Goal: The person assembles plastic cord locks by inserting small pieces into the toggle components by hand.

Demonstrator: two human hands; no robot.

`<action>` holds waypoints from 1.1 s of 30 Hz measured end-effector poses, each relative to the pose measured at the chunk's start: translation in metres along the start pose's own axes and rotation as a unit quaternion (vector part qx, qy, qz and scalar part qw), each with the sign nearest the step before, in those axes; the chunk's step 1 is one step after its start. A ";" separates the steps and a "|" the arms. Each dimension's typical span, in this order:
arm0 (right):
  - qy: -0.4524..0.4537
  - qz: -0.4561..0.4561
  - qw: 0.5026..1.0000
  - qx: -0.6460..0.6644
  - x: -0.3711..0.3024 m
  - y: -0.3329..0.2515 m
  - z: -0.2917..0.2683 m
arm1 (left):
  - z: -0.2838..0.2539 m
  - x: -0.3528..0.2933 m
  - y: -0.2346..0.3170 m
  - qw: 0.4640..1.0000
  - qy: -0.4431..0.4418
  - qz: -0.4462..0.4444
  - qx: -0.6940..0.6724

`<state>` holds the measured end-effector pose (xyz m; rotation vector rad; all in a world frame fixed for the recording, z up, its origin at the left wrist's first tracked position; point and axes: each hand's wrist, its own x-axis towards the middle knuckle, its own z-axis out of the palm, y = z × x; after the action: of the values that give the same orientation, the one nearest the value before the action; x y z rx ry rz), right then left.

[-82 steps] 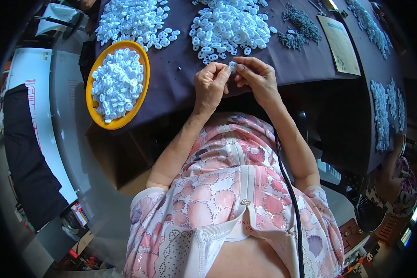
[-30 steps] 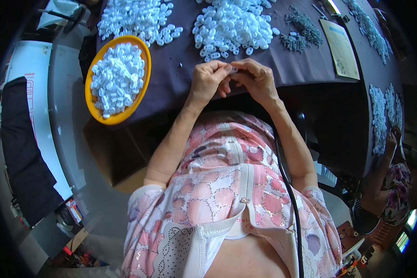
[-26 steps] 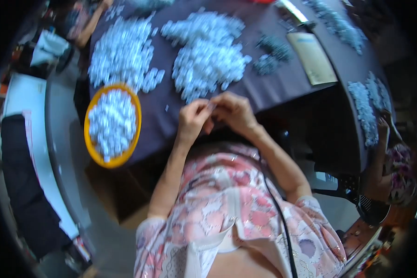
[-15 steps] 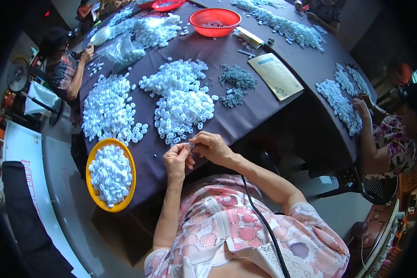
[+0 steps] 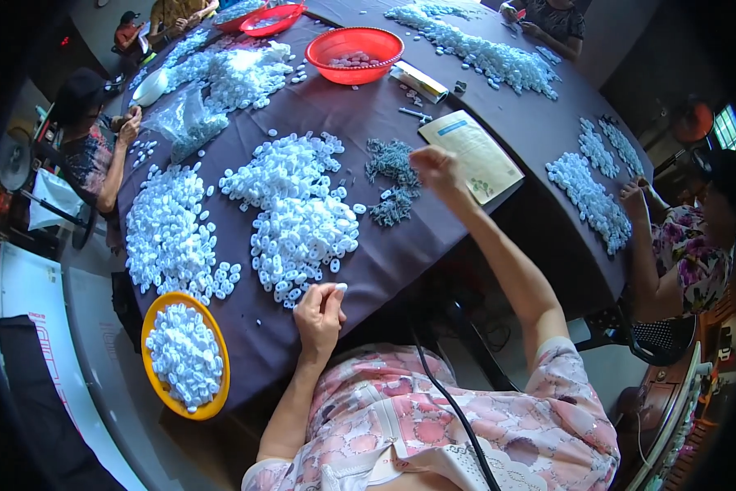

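Observation:
Between the thumb and forefinger of my left hand [image 5: 319, 317] is a small white oval plastic piece [image 5: 341, 287], held just over the table's near edge. My right hand [image 5: 439, 172] is stretched out beside a heap of tiny grey plastic parts [image 5: 394, 160]. Its fingers look curled together, slightly blurred; whether anything sits in them does not show. A large heap of white two-holed oval pieces [image 5: 302, 233] lies beyond my left hand. Another white heap [image 5: 170, 229] spreads to its left. A yellow oval basin [image 5: 226, 360] full of white pieces stands at the near left corner.
A red basin [image 5: 355, 75] with some pieces inside stands farther back. Near it lie a cream-coloured packet [image 5: 472, 155] and a clear plastic bag [image 5: 189, 123]. Co-workers sit at the left, right and far sides beside more heaps. A black cable [image 5: 445, 393] runs down my front.
My right hand has left my left hand and reached forward and right to the grey heap. My left hand keeps the white piece. The whole view has shifted slightly.

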<state>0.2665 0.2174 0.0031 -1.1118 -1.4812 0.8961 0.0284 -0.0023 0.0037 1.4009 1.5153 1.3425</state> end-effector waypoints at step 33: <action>0.280 0.129 0.951 -0.038 0.239 0.098 -0.110 | 0.000 0.004 0.006 0.996 -0.011 -0.053 0.077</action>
<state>0.3833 0.4725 0.0014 -1.4935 -0.9198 0.6237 0.0297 0.0010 0.0104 1.4017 1.6837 1.1639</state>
